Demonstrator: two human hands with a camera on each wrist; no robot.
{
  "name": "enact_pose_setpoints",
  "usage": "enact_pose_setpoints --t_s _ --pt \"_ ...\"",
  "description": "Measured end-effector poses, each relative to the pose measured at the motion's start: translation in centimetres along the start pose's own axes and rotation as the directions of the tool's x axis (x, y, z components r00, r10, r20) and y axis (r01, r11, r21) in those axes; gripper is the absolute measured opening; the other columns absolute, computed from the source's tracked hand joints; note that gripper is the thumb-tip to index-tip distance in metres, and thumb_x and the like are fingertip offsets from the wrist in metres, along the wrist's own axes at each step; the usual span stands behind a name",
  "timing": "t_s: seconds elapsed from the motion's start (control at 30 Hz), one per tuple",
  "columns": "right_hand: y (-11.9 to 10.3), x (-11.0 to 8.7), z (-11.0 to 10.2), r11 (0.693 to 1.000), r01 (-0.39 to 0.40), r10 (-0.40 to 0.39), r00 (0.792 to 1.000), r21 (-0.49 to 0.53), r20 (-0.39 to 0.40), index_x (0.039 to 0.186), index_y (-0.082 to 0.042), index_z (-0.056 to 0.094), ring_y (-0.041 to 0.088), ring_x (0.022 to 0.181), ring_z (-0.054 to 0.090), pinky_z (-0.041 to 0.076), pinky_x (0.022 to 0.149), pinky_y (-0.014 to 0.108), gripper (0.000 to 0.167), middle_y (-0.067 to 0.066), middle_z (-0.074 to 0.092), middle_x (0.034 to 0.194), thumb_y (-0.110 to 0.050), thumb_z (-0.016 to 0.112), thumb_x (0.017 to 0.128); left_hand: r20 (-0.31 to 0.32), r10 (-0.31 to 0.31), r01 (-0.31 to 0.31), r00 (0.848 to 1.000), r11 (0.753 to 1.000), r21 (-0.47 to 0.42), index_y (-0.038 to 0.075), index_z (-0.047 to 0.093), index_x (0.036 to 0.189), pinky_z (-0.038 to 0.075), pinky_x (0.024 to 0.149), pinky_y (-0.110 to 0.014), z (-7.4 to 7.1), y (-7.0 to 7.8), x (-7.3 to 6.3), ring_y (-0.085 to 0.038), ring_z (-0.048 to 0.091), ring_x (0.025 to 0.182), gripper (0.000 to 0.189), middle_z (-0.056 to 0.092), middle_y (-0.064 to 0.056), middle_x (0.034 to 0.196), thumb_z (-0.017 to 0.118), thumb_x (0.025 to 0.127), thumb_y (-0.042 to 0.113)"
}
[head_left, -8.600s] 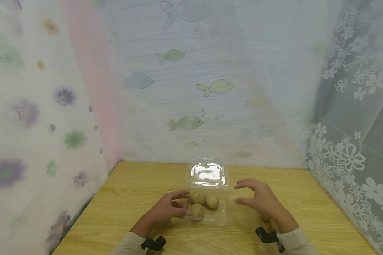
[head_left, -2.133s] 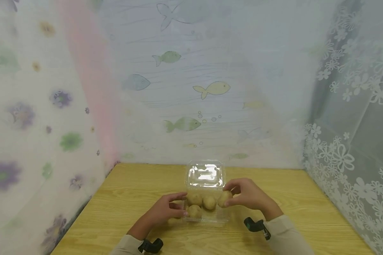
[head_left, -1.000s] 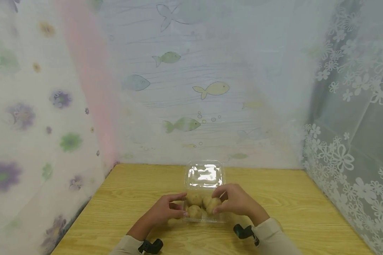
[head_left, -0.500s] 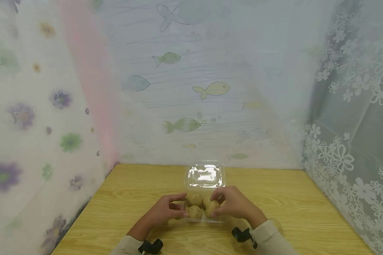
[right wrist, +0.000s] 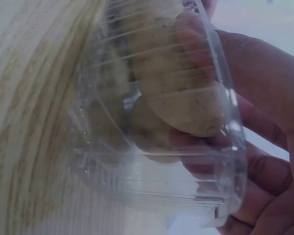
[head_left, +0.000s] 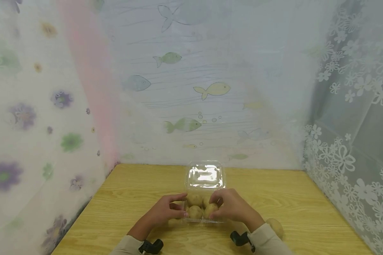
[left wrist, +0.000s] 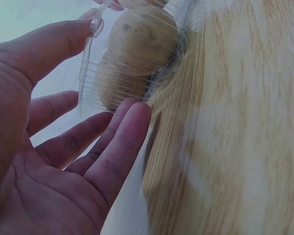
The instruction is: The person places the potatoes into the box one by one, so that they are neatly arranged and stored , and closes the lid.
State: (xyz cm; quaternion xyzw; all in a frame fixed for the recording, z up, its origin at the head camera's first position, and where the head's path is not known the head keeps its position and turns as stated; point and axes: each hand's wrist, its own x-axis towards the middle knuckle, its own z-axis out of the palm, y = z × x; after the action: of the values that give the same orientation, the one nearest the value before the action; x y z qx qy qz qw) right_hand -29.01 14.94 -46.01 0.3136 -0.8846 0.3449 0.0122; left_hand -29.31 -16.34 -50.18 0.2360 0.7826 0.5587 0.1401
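Observation:
A clear plastic clamshell container (head_left: 205, 220) stands on the wooden table, its lid (head_left: 205, 176) raised at the back. My right hand (head_left: 234, 207) reaches over the container's right side and holds a potato (head_left: 210, 210) low in the front right. Through the ribbed wall in the right wrist view, fingers and thumb pinch that potato (right wrist: 186, 98). Behind it is another potato (head_left: 206, 200), partly covered by my fingers. Two more potatoes fill the left half, one in front (head_left: 195, 212) and one behind (head_left: 194, 199). My left hand (head_left: 166, 210) touches the container's left side with extended fingers.
One loose potato (head_left: 275, 227) lies on the table (head_left: 306, 205) beside my right sleeve. Curtains printed with fish (head_left: 214, 88) and flowers (head_left: 71, 141) hang behind and at the sides of the table. A black wrist camera (head_left: 239, 238) sits on my right wrist.
My right hand has carried a potato from the right over the container's edge, then left and down beside the others. The loose potato has come into view by my sleeve. My left hand stays put.

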Motion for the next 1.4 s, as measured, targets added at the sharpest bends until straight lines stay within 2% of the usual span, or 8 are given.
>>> enact_pose_setpoints --t_s 0.23,0.7,0.9,1.1,1.3,1.4 --pt "0.09 -0.05 0.29 1.0 0.013 -0.013 1.0 0.011 -0.002 0.091 -0.019 0.076 0.007 0.079 0.07 0.058 0.072 0.023 0.034 -0.007 0.072 0.09 -0.032 0.098 0.069 -0.003 -0.002 0.002 1.0 1.0 0.004 0.016 0.048 0.156 0.06 0.086 -0.031 -0.02 -0.05 0.0 -0.026 0.065 0.122 0.074 0.044 -0.013 0.162 0.082 0.092 0.029" --pt "-0.16 -0.35 0.33 1.0 0.016 -0.016 1.0 0.01 0.003 0.092 -0.016 0.075 0.009 0.079 0.071 0.058 0.072 0.022 0.033 -0.005 0.074 0.09 -0.028 0.097 0.07 0.003 -0.001 0.001 1.0 1.0 -0.012 0.016 0.047 0.157 0.06 0.087 -0.031 0.05 0.21 -0.22 -0.03 0.063 0.124 0.074 0.043 -0.013 0.162 0.081 0.092 0.027" --pt "-0.3 -0.46 0.29 1.0 0.009 -0.009 1.0 -0.002 0.004 0.089 -0.016 0.075 0.013 0.079 0.07 0.058 0.071 0.022 0.027 -0.003 0.072 0.089 -0.029 0.095 0.075 -0.001 -0.001 0.001 1.0 1.0 -0.003 0.017 0.047 0.156 0.059 0.086 -0.031 0.02 0.21 -0.22 -0.031 0.063 0.124 0.073 0.044 -0.013 0.162 0.081 0.092 0.027" --pt "-0.21 -0.4 0.26 1.0 0.018 -0.018 1.0 -0.005 0.003 0.088 -0.017 0.075 0.009 0.078 0.07 0.058 0.071 0.022 0.025 -0.003 0.072 0.088 -0.029 0.094 0.076 -0.004 -0.005 0.005 1.0 1.0 0.003 0.017 0.047 0.156 0.06 0.087 -0.031 0.02 0.05 -0.11 -0.028 0.064 0.122 0.074 0.046 -0.014 0.16 0.082 0.091 0.028" --pt "-0.06 -0.36 0.25 1.0 0.023 -0.023 1.0 -0.012 0.013 0.09 -0.017 0.076 0.002 0.077 0.067 0.061 0.073 0.03 0.026 -0.006 0.074 0.085 -0.031 0.093 0.077 -0.001 -0.007 0.007 1.0 1.0 -0.009 0.018 0.048 0.156 0.06 0.089 -0.034 0.04 -0.24 0.04 -0.026 0.065 0.121 0.075 0.049 -0.012 0.158 0.083 0.091 0.03" --pt "0.0 -0.37 0.24 0.999 0.027 -0.027 0.999 -0.019 0.017 0.091 -0.017 0.077 0.004 0.079 0.068 0.062 0.075 0.034 0.026 -0.006 0.075 0.086 -0.034 0.092 0.078 0.002 -0.004 0.004 1.0 1.0 -0.019 0.019 0.048 0.156 0.06 0.089 -0.035 0.02 -0.43 0.08 -0.026 0.065 0.12 0.075 0.049 -0.013 0.157 0.083 0.091 0.029"
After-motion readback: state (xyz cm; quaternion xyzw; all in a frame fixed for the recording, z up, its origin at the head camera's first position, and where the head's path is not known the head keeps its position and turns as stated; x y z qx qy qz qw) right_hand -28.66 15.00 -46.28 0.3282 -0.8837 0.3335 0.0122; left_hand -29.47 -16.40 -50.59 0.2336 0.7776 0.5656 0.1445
